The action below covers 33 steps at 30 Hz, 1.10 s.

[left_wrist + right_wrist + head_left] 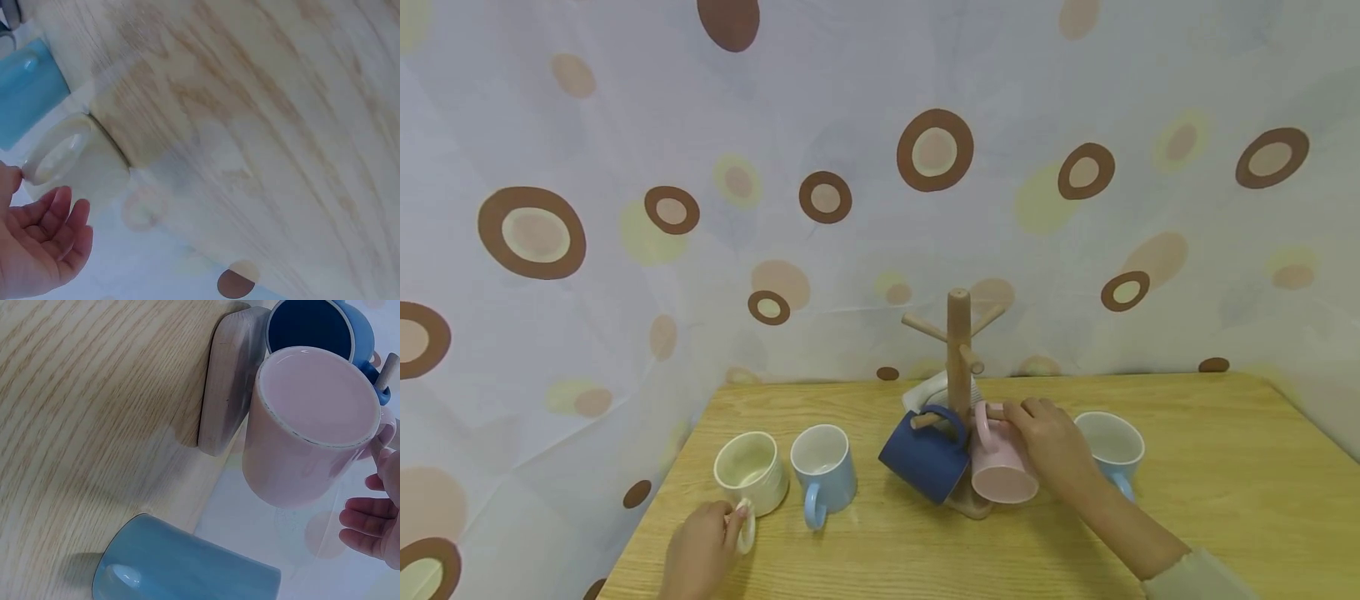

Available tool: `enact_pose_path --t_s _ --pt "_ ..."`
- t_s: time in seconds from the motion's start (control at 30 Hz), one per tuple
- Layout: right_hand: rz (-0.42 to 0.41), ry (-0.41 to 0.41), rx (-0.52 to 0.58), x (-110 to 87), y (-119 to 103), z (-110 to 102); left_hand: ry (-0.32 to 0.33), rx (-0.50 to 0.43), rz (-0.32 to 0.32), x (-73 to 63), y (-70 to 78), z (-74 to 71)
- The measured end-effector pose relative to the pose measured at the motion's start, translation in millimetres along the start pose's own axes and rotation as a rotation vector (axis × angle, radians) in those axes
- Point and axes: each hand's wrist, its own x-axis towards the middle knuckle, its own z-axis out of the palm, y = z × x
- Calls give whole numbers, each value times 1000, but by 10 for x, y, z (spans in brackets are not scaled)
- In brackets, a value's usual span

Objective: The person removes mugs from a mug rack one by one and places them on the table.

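Note:
At the table's left, my left hand [700, 546] pinches the handle of a cream mug [763, 487]. That mug stands upright; the left wrist view shows the thumb side at its handle [30, 178] and the other fingers loosely bent. My right hand [1056, 450] holds a pink mug [1006, 475] by its handle at a lower peg of the wooden mug tree [958, 358]. The pink mug is tilted, its base toward me. Beside it a navy mug [921, 458] hangs tilted by its handle. In the right wrist view, part of the right hand [381, 519] is cut off.
A light blue mug [831, 483] stands right of the cream mug. Another blue mug [1112, 446] stands behind the right forearm, partly hidden. Behind the tree trunk is a white mug [936, 390]. Upper pegs [925, 327] stick out. A patterned cloth backdrop [850, 125] borders the wooden table [1225, 500].

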Motion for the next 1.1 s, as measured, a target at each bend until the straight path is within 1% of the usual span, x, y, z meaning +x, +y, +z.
enact_pose_path --t_s 0.1,0.23,0.33,0.4,0.53,0.63,0.83,0.93,1.0,1.1 --pt "6 -7 0 0 2 -3 49 105 77 -8 28 -33" --pt "11 -12 4 7 3 -8 99 165 101 -20 84 -65" --pt "11 -10 9 11 4 -10 169 182 122 -19 138 -77" --pt "13 -14 17 10 2 -11 237 189 159 -12 172 -76" --pt "22 -29 38 5 -8 -17 404 201 274 11 243 -66" --pt "26 -34 43 4 -14 -20 507 203 343 39 314 -56" --pt "23 -31 44 12 -9 -17 635 176 455 96 497 -33" --pt "23 -28 45 8 -7 -6 676 141 489 99 620 -20" --pt "25 -27 44 4 -5 -2 676 109 501 90 706 -5" --pt "28 -25 49 -2 0 4 613 30 487 48 827 27"
